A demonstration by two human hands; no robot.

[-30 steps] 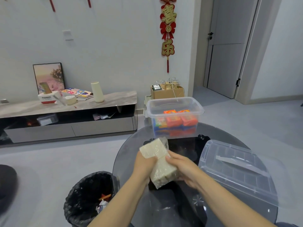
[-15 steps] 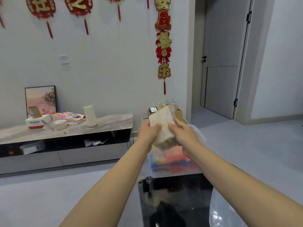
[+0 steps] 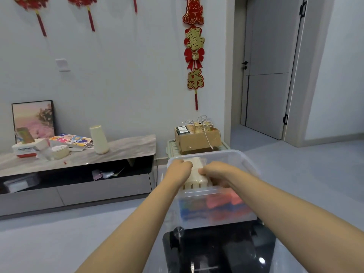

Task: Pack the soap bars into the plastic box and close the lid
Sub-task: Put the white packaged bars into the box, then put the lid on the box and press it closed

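Note:
A clear plastic box [image 3: 247, 164] stands open on the glass table, with orange and blue soap packs [image 3: 220, 201] showing through its front wall. Both my hands reach over its near rim. My left hand [image 3: 180, 167] and my right hand [image 3: 215, 171] grip a pale, wrapped pack of soap bars [image 3: 195, 170] from either side, just inside the box opening and above the coloured packs. The pack's lower part is hidden behind the rim. The lid is out of view.
The round dark glass table [image 3: 216, 253] is below my arms. Behind the box sits a cardboard box [image 3: 197, 140] with cables on a green crate. A low TV cabinet [image 3: 78, 154] with clutter runs along the left wall. A door [image 3: 269, 75] is at right.
Both hands carried the pale soap pack from over the table forward and up, then down into the box opening. My view tilted up, so the lid and bin left the frame.

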